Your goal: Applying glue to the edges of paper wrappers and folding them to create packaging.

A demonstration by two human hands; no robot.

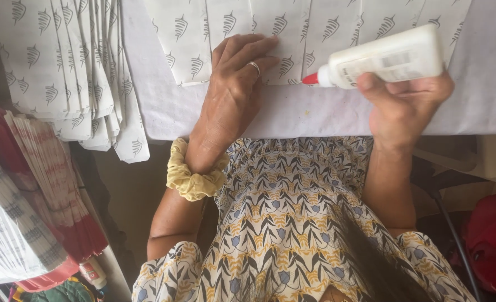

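Observation:
My left hand [234,89] lies flat on a row of white paper sheets [292,33] printed with small grey leaf marks, fingers spread and pressing on the sheets' lower edge. It has a ring on one finger and a yellow scrunchie [195,173] on the wrist. My right hand [404,103] grips a white glue bottle [387,56] held sideways. Its red nozzle [310,79] points left at the sheets' edge, just right of my left fingers. The sheets rest on a white-covered table [315,112].
A fanned stack of the same printed sheets [74,67] hangs over the table's left edge. Bundles of red-and-white striped paper [52,179] lie below it, with a small glue bottle [94,273] nearby. A red object [491,240] and a black cable [454,235] sit at lower right.

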